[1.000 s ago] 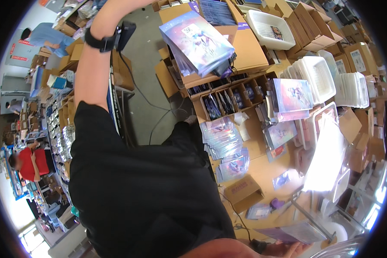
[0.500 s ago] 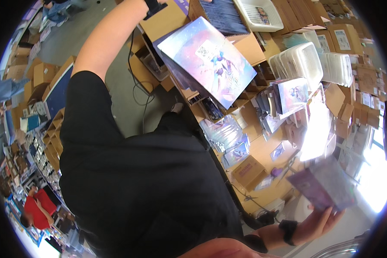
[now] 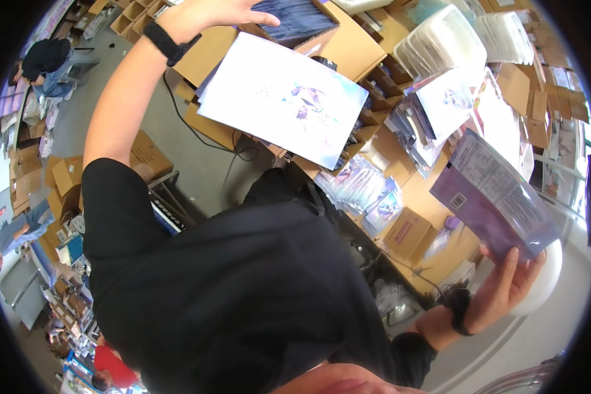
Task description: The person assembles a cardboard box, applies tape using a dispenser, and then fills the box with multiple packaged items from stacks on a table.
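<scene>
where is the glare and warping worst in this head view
Head view: glare washes out the right side near the stacked white trays and behind the purple packet in the right hand; fisheye bends edges toward the dark rim; the large print stays fairly sharp.

Left hand's fingers [image 3: 243, 10] cut off by the rim — purple packet's [image 3: 492, 197] print unreadable.

1. The flat sheet [image 3: 284, 98] is white with a purple-blue figure print.
2. The pouch [image 3: 492, 197] is purple with a pale text panel.
3. The boxes [image 3: 410, 231] are plain brown cardboard.
4. The wristbands [image 3: 166, 41] are black.
</scene>
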A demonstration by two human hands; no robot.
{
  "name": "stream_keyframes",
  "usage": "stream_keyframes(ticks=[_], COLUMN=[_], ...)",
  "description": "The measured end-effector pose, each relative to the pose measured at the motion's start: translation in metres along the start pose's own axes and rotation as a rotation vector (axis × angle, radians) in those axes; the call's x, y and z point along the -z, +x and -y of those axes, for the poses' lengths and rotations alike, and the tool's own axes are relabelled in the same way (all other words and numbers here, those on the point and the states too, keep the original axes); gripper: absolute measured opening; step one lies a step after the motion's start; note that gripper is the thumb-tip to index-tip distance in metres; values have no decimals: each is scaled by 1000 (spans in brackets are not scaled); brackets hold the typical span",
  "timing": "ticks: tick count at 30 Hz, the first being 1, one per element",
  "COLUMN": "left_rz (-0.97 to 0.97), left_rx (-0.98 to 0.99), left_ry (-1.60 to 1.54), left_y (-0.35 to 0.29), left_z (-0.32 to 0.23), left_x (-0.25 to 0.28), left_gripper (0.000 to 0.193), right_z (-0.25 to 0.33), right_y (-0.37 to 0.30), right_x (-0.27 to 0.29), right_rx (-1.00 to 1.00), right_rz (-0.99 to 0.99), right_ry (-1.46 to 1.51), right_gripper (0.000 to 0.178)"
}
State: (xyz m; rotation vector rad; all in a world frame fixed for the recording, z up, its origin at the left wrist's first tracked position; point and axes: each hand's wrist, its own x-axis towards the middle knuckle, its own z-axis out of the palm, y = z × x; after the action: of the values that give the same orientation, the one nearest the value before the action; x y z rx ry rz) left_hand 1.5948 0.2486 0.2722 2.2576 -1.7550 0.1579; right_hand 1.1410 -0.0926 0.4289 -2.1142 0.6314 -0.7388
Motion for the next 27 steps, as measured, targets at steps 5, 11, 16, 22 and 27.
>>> stream_keyframes(ticks=[5, 11, 16, 22, 27], left_rz=[217, 200, 168, 184, 188], left_rx=[146, 212, 209, 257, 267], left_ry=[-118, -168, -201, -191, -178], left_y=[21, 16, 17, 6, 3], left_z=[3, 12, 21, 24, 27], left_x=[-1, -8, -24, -27, -29], left_gripper=[69, 68, 72, 75, 76], right_z=[-29, -50, -89, -121, -132], right_y=[-2, 18, 16, 22, 23], right_x=[3, 12, 25, 19, 22], right_rx=[-95, -112, -153, -253, -270], right_rz=[-19, -2, -50, 27, 49], right_ry=[98, 139, 119, 181, 188], right_gripper=[46, 45, 48, 50, 47])
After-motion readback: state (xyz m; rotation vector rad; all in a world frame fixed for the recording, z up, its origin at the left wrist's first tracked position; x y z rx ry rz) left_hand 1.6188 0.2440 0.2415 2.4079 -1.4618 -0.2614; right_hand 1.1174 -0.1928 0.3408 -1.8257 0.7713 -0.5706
